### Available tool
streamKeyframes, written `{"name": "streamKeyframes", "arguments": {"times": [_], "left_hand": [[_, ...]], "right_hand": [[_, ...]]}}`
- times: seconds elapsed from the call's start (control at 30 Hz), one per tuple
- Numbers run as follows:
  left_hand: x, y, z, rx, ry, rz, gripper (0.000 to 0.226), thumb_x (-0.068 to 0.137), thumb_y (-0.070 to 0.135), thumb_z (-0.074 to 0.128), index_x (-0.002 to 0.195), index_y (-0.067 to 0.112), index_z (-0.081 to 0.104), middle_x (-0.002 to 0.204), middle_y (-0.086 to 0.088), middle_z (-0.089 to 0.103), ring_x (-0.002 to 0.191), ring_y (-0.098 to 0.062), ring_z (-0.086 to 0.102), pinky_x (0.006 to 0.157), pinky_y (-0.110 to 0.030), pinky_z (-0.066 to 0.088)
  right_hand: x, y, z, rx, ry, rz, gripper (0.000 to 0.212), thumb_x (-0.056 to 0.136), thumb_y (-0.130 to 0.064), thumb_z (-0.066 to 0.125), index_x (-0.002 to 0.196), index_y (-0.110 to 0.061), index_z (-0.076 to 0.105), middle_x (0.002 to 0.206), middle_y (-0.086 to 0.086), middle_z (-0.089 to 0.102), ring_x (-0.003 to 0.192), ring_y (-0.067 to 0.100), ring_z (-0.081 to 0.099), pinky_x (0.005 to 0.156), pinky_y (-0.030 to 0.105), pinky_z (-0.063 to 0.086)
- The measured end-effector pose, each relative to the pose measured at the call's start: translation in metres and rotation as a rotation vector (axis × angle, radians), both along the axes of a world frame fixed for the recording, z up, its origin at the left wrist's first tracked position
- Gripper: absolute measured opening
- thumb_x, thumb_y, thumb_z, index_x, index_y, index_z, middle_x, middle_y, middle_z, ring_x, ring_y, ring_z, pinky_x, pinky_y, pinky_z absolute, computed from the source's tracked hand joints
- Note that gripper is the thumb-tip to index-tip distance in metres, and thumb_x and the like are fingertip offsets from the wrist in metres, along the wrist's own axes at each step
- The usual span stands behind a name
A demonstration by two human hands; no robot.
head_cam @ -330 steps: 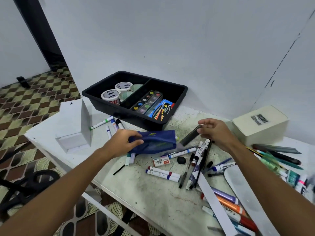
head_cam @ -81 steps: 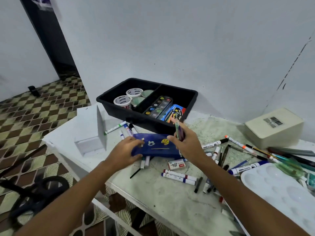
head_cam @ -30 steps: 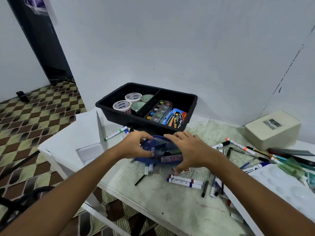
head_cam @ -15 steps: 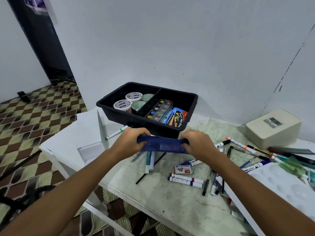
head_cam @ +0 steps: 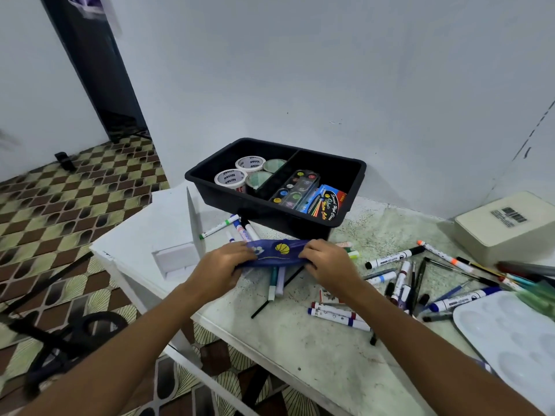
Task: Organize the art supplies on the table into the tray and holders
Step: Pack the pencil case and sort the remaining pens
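Note:
A blue pencil pouch point(head_cam: 277, 253) with a yellow shell print is held just above the table, in front of the black tray point(head_cam: 357, 172). My left hand point(head_cam: 220, 267) grips its left end and my right hand point(head_cam: 327, 264) grips its right end. The tray holds tape rolls point(head_cam: 230, 178) in its left compartment and a paint set point(head_cam: 295, 187) with a crayon box point(head_cam: 326, 204) in its right one. Markers point(head_cam: 338, 315) and pens lie scattered over the table to the right and under the pouch.
A white holder point(head_cam: 177, 232) stands at the table's left corner. A cream box point(head_cam: 507, 229) sits at the right against the wall. A white palette point(head_cam: 516, 340) lies at the near right. The table's front edge runs diagonally below my arms.
Both hands have turned the pouch so its printed side faces up, still gripping it at both ends. Earlier my right hand put items into it.

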State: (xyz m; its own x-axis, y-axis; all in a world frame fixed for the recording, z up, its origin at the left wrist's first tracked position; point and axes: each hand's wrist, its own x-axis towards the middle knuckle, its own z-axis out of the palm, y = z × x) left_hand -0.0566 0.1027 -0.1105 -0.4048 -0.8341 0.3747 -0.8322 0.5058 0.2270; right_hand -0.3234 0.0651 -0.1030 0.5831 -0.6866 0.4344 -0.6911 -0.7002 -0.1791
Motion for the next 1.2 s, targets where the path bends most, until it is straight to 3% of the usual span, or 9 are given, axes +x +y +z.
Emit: {"name": "streamKeyframes", "arguments": {"times": [0.07, 0.17, 0.33, 0.6, 0.87, 0.97, 1.03, 1.1, 1.2], "left_hand": [[0.003, 0.000, -0.006, 0.043, -0.039, -0.041, 0.030, 0.078, 0.012, 0.067, 0.108, 0.012, 0.072, 0.113, -0.004, 0.068, 0.108, -0.023, 0.062, 0.090, -0.035, 0.053], [-0.001, -0.001, -0.007, 0.046, -0.074, -0.050, 0.036, 0.083, 0.040, 0.059, 0.105, 0.015, 0.073, 0.111, -0.002, 0.065, 0.102, -0.021, 0.058, 0.084, -0.035, 0.051], [-0.021, -0.008, -0.003, -0.026, -0.098, 0.034, 0.041, 0.078, 0.051, 0.052, 0.090, 0.019, 0.075, 0.098, 0.001, 0.065, 0.090, -0.022, 0.054, 0.073, -0.035, 0.043], [-0.091, -0.016, 0.011, -0.062, 0.008, -0.218, 0.036, 0.079, 0.042, 0.057, 0.094, 0.013, 0.072, 0.097, -0.002, 0.063, 0.090, -0.018, 0.054, 0.075, -0.034, 0.048], [-0.198, -0.019, 0.007, 0.094, 0.087, -0.545, 0.037, 0.079, 0.040, 0.063, 0.103, 0.013, 0.071, 0.100, -0.001, 0.065, 0.096, -0.015, 0.056, 0.083, -0.029, 0.047], [-0.235, -0.015, 0.003, 0.160, 0.057, -0.682, 0.048, 0.078, 0.048, 0.062, 0.113, 0.014, 0.068, 0.117, -0.005, 0.064, 0.114, -0.020, 0.054, 0.099, -0.029, 0.042], [-0.255, -0.012, -0.004, 0.202, -0.008, -0.761, 0.060, 0.079, 0.058, 0.061, 0.124, 0.019, 0.063, 0.134, -0.006, 0.056, 0.132, -0.023, 0.042, 0.111, -0.034, 0.028], [-0.267, -0.009, -0.010, 0.215, -0.072, -0.827, 0.065, 0.079, 0.065, 0.058, 0.130, 0.025, 0.059, 0.144, -0.003, 0.047, 0.141, -0.020, 0.030, 0.113, -0.035, 0.016], [-0.277, -0.010, -0.016, 0.204, -0.086, -0.888, 0.056, 0.079, 0.064, 0.059, 0.122, 0.029, 0.065, 0.145, -0.003, 0.047, 0.141, -0.021, 0.031, 0.112, -0.035, 0.017]], "right_hand": [[-0.004, 0.000, -0.001, 0.074, 0.056, 0.029, 0.019, 0.070, -0.022, 0.066, 0.083, -0.010, 0.074, 0.080, 0.003, 0.068, 0.070, 0.022, 0.065, 0.056, 0.034, 0.056], [-0.011, 0.006, -0.001, 0.157, 0.084, 0.022, 0.033, 0.080, -0.037, 0.063, 0.095, -0.010, 0.075, 0.094, 0.004, 0.071, 0.084, 0.021, 0.067, 0.072, 0.035, 0.056], [-0.024, 0.017, -0.003, 0.254, -0.055, 0.023, 0.030, 0.089, -0.023, 0.055, 0.112, -0.012, 0.071, 0.121, 0.005, 0.067, 0.115, 0.020, 0.059, 0.099, 0.033, 0.046], [-0.083, 0.024, 0.022, 0.267, -0.262, -0.120, 0.027, 0.088, -0.005, 0.059, 0.112, -0.009, 0.070, 0.111, 0.005, 0.070, 0.099, 0.019, 0.065, 0.087, 0.031, 0.052], [-0.171, 0.062, 0.026, 0.406, -0.156, -0.484, 0.028, 0.090, -0.017, 0.060, 0.116, -0.017, 0.068, 0.115, 0.002, 0.069, 0.105, 0.018, 0.062, 0.085, 0.028, 0.047], [-0.194, 0.088, 0.020, 0.426, -0.113, -0.582, 0.031, 0.088, -0.022, 0.062, 0.118, -0.019, 0.067, 0.119, 0.002, 0.065, 0.110, 0.018, 0.057, 0.090, 0.029, 0.045], [-0.209, 0.105, 0.015, 0.375, -0.090, -0.622, 0.031, 0.085, -0.024, 0.065, 0.115, -0.015, 0.068, 0.119, 0.006, 0.065, 0.112, 0.023, 0.055, 0.095, 0.034, 0.044], [-0.220, 0.118, 0.007, 0.332, -0.089, -0.671, 0.031, 0.083, -0.024, 0.066, 0.111, -0.012, 0.070, 0.119, 0.010, 0.065, 0.113, 0.027, 0.055, 0.098, 0.041, 0.043], [-0.230, 0.128, -0.005, 0.272, -0.116, -0.739, 0.029, 0.080, -0.023, 0.065, 0.106, -0.011, 0.072, 0.112, 0.010, 0.065, 0.105, 0.030, 0.059, 0.092, 0.044, 0.047]]}}
